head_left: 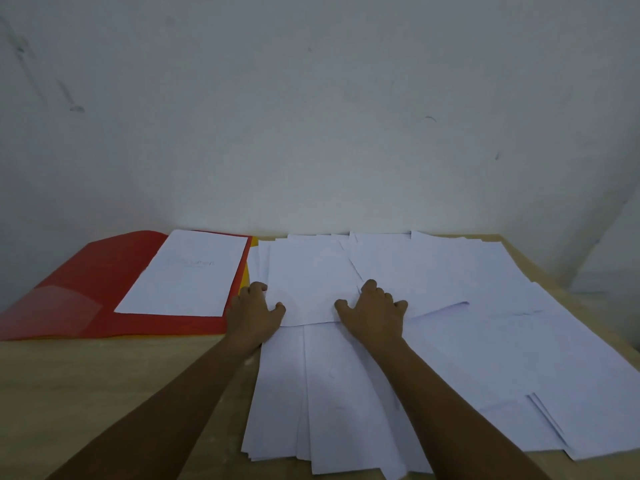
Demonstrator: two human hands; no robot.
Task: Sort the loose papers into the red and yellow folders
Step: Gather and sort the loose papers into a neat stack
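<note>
The red folder (86, 282) lies open at the left of the table, with one white sheet (187, 271) on its right half. A strip of the yellow folder (245, 277) shows beneath its right edge. Many loose white papers (485, 341) cover the middle and right of the table. My left hand (254, 308) and my right hand (375, 308) hold the near corners of one middle sheet (311, 282). Each thumb lies on top of it, and the fingers curl at its side edges.
The wooden table (104, 393) shows bare wood at the near left. A grey-white wall (311, 133) rises right behind the table's far edge. A fanned stack of papers (329, 410) reaches the near edge between my forearms.
</note>
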